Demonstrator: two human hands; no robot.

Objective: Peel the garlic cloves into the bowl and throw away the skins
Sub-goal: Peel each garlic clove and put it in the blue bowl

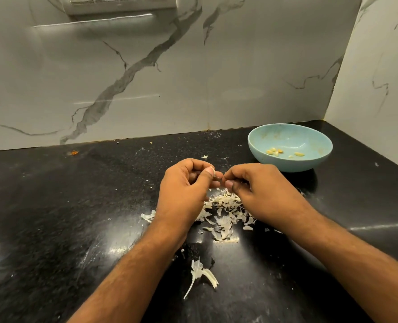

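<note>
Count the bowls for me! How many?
1. The blue bowl sits on the black counter in the far right corner, beyond the right hand. None seem hidden.

Whatever the left hand [184, 183] and right hand [261, 190] pinch between them is almost wholly hidden by curled fingers [216, 176] — only a pale sliver shows at the left thumb tip, too small to tell clove from skin. The wrists cover part of the pile of skins [223, 217] on the desk [53, 217]. Both forearms run off the near edge. The pieces in the bowl [319, 157] are too small to count surely. At the far edge a metal fixture [121, 5] on the wall is cut off — its kind cannot be told.
</note>
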